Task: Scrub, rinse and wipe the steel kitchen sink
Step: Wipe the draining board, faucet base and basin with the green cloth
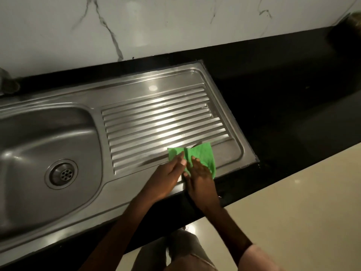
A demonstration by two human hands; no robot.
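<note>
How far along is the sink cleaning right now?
No suds show in the basin, so scrubbing and rinsing look done. In hand: both hands, left hand and right hand, press a green cloth on the drainboard's near corner. The remaining wiping is left.

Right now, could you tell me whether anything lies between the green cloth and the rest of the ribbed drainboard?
Nothing visible does. Both hands, left and right, press the green cloth flat at the drainboard's near corner.

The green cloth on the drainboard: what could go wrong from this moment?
1. The green cloth lies at the near right corner of the sink, so a wide stroke may push water onto the black counter.
2. Both the left hand and the right hand press flat without gripping, so the cloth may bunch on the ribs.
</note>
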